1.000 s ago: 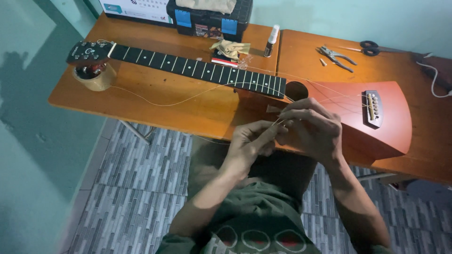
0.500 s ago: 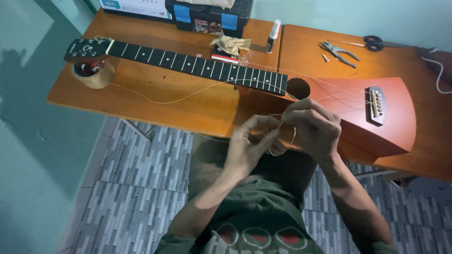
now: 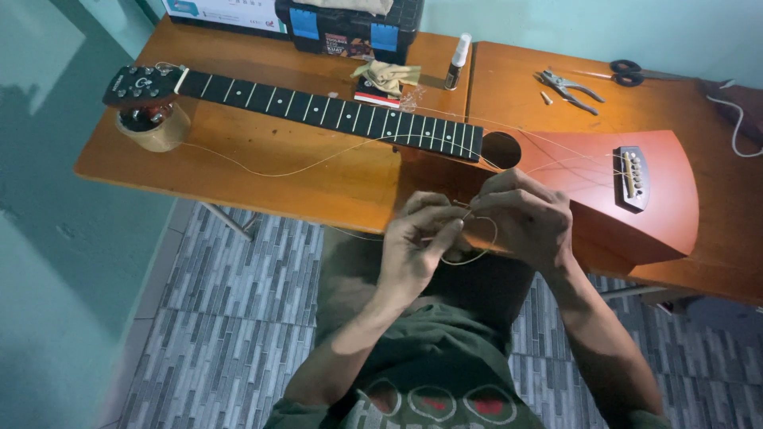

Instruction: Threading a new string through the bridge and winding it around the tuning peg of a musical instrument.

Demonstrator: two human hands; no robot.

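Over lap, hands [image 3: 477, 226] pinching string loop [image 3: 477, 242]

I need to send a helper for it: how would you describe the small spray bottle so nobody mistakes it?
Start at the wooden table and find the black toolbox at its far edge. Just right of it stands the small spray bottle: upright, slim, dark-bodied, white-capped, the only bottle there.

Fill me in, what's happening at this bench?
A person sits at a wooden table with a reddish acoustic guitar lying flat across it, headstock propped on a tape roll. Both hands meet at the table's near edge: the left hand and right hand pinch a thin guitar string, bent into a small loop between them. Other loose strings trail across the guitar. Pliers and scissors lie untouched at the far side.
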